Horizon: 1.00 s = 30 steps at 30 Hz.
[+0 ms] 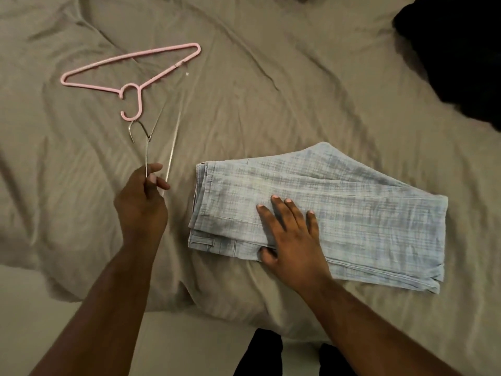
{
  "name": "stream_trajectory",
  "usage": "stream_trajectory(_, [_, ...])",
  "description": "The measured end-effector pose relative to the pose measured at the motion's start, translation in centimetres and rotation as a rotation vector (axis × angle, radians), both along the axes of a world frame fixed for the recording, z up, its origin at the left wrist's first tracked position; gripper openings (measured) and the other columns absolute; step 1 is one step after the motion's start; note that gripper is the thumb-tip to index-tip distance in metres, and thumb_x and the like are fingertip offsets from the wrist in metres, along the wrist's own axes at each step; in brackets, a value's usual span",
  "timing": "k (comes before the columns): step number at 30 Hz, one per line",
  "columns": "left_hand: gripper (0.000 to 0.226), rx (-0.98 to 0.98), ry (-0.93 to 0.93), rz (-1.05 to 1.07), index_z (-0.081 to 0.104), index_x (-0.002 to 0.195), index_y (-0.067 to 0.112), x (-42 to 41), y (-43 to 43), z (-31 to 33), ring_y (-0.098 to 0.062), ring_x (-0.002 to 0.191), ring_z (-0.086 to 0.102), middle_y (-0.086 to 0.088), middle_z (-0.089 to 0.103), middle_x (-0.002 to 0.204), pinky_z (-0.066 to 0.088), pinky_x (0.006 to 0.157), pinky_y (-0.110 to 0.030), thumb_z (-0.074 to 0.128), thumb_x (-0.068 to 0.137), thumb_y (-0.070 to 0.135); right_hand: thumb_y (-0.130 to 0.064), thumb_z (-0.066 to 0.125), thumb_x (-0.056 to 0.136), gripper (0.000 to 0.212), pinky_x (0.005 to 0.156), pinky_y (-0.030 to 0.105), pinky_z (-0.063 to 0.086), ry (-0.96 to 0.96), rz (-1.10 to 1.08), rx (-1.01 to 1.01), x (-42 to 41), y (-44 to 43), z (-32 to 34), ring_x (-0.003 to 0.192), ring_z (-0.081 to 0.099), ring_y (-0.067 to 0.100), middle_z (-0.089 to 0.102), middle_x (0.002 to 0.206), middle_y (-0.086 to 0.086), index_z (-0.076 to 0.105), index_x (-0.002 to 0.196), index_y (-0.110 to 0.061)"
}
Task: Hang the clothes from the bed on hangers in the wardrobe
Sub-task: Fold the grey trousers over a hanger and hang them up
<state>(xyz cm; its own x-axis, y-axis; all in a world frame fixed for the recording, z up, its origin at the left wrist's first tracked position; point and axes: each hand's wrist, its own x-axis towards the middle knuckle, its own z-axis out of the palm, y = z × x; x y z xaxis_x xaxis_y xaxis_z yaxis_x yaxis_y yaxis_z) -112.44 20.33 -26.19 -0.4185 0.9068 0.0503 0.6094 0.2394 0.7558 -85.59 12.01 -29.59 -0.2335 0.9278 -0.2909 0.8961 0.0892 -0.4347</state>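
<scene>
A folded pair of light blue trousers lies on the bed, right of centre. My right hand rests flat on them, fingers spread, thumb tucked at the lower fold. My left hand pinches the near end of a thin metal wire hanger that lies on the sheet to the left of the trousers. A pink plastic hanger lies further back on the left, its hook beside the metal hanger's hook.
A dark garment or cushion sits at the bed's far right corner. The bed's near edge runs across the bottom, with pale floor and my dark-clothed legs below it.
</scene>
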Motion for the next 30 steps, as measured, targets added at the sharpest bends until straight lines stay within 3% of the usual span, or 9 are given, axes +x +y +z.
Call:
stream_trajectory(4, [0.027, 0.025, -0.112, 0.033, 0.067, 0.118, 0.021, 0.6, -1.2, 0.7, -0.011, 0.073, 0.06, 0.001, 0.067, 0.083, 0.05, 0.066, -0.039, 0.043, 0.106, 0.02, -0.056, 0.053, 0.09, 0.082, 0.124, 0.049, 0.008, 0.053, 0.028, 0.005, 1.8, 0.5, -0.5, 0.156, 0.005, 0.013, 0.008, 0.169, -0.013, 0.014, 0.159, -0.037])
stream_trajectory(9, [0.026, 0.033, -0.175, 0.019, 0.066, 0.12, 0.019, 2.0, -2.4, 1.5, -0.014, 0.062, 0.053, 0.003, 0.064, 0.082, 0.045, 0.058, -0.034, 0.044, 0.107, 0.02, -0.044, 0.062, 0.088, 0.073, 0.117, 0.038, 0.018, 0.11, 0.028, 0.056, 3.4, 1.0, -0.8, 0.151, 0.022, 0.006, 0.027, 0.164, -0.014, 0.034, 0.155, -0.033])
stream_trajectory(14, [0.025, -0.006, -0.245, -0.037, 0.066, 0.119, 0.023, 3.6, -3.1, 2.2, -0.013, 0.067, 0.053, 0.002, 0.064, 0.084, 0.046, 0.065, -0.033, 0.044, 0.107, 0.022, -0.037, 0.039, 0.094, 0.053, 0.111, 0.04, 0.04, 0.222, -0.04, 0.126, 3.3, 1.4, 0.0, 0.136, 0.051, 0.011, 0.058, 0.145, -0.005, 0.058, 0.14, -0.021])
stream_trajectory(17, [0.025, -0.012, -0.258, -0.061, 0.066, 0.12, 0.026, 4.5, -3.4, 2.6, -0.015, 0.07, 0.055, 0.003, 0.064, 0.083, 0.047, 0.067, -0.034, 0.044, 0.107, 0.025, -0.015, 0.047, 0.098, 0.04, 0.097, 0.008, 0.041, 0.45, -0.221, 0.138, 4.7, 1.8, 1.6, 0.107, 0.059, -0.006, 0.066, 0.12, -0.014, 0.063, 0.135, -0.019])
stream_trajectory(18, [0.026, -0.012, -0.258, -0.062, 0.066, 0.121, 0.026, 5.0, -3.4, 2.7, -0.016, 0.069, 0.055, 0.002, 0.064, 0.084, 0.047, 0.067, -0.035, 0.044, 0.107, 0.026, -0.009, 0.05, 0.099, 0.039, 0.094, 0.003, 0.039, 0.518, -0.319, 0.126, 5.5, 1.9, 2.1, 0.103, 0.058, -0.012, 0.065, 0.117, -0.017, 0.064, 0.134, -0.02])
stream_trajectory(22, [0.025, -0.014, -0.262, -0.058, 0.066, 0.122, 0.024, 6.3, -3.6, 3.0, -0.016, 0.064, 0.051, 0.002, 0.064, 0.082, 0.045, 0.062, -0.033, 0.045, 0.107, 0.024, -0.011, 0.055, 0.102, 0.031, 0.099, 0.012, 0.046, 0.764, -0.637, 0.071, 8.1, 2.4, 3.9, 0.113, 0.06, -0.011, 0.07, 0.117, -0.024, 0.071, 0.123, -0.026])
stream_trajectory(26, [0.025, -0.011, -0.265, -0.039, 0.066, 0.121, 0.022, 7.6, -4.0, 3.5, -0.012, 0.06, 0.048, 0.007, 0.062, 0.08, 0.043, 0.055, -0.024, 0.045, 0.108, 0.023, -0.014, 0.054, 0.104, 0.03, 0.103, 0.02, 0.048, 0.863, -0.719, 0.064, 10.3, 2.0, 5.2, 0.119, 0.06, -0.003, 0.07, 0.122, -0.02, 0.07, 0.123, -0.029])
stream_trajectory(28, [0.025, -0.018, -0.281, -0.033, 0.066, 0.121, 0.022, 8.3, -4.2, 3.8, -0.016, 0.061, 0.048, 0.005, 0.062, 0.08, 0.042, 0.053, -0.023, 0.045, 0.108, 0.023, -0.014, 0.053, 0.104, 0.027, 0.097, 0.021, 0.051, 0.98, -0.785, 0.075, 10.6, 1.7, 5.7, 0.115, 0.065, 0.002, 0.072, 0.118, -0.016, 0.071, 0.119, -0.028])
stream_trajectory(30, [0.025, -0.03, -0.303, -0.036, 0.067, 0.12, 0.022, 9.0, -4.4, 4.2, -0.017, 0.061, 0.047, 0.004, 0.062, 0.08, 0.04, 0.051, -0.024, 0.045, 0.108, 0.023, -0.012, 0.058, 0.101, 0.022, 0.089, 0.025, 0.056, 1.238, -0.935, 0.045, 11.0, 1.7, 6.0, 0.111, 0.07, 0.013, 0.076, 0.114, -0.004, 0.071, 0.118, -0.018])
